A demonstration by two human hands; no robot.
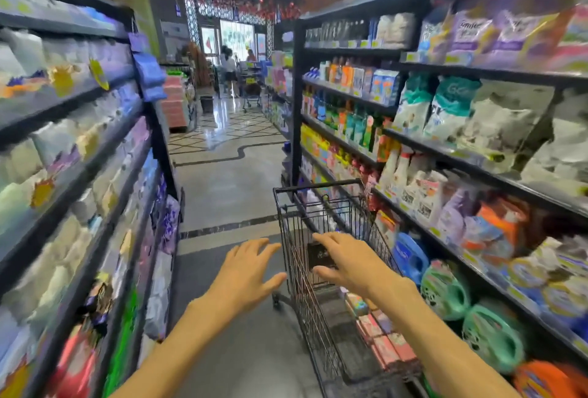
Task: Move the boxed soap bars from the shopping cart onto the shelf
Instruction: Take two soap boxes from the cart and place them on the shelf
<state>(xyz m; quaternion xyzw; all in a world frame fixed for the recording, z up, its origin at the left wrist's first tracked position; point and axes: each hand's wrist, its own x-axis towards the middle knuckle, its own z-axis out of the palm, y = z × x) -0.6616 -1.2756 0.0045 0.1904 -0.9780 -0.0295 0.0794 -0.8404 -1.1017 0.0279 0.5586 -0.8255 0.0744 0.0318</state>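
A black wire shopping cart (288, 222) stands in the aisle, close to the right-hand shelf (461, 257). Pink and multicoloured soap boxes (386, 338) lie in a row along the cart's right side, low in the basket. My left hand (246, 270) hovers with fingers spread just left of the cart's side, touching nothing. My right hand (345, 259) reaches over the basket with fingers spread above a dark box (318, 257); whether it touches the box I cannot tell.
Tall shelves line both sides of a narrow aisle; the left shelf (79, 174) holds blurred packs. Detergent bottles, bags and green baskets (444, 291) fill the right shelf. People and another cart (251, 95) stand far down the aisle.
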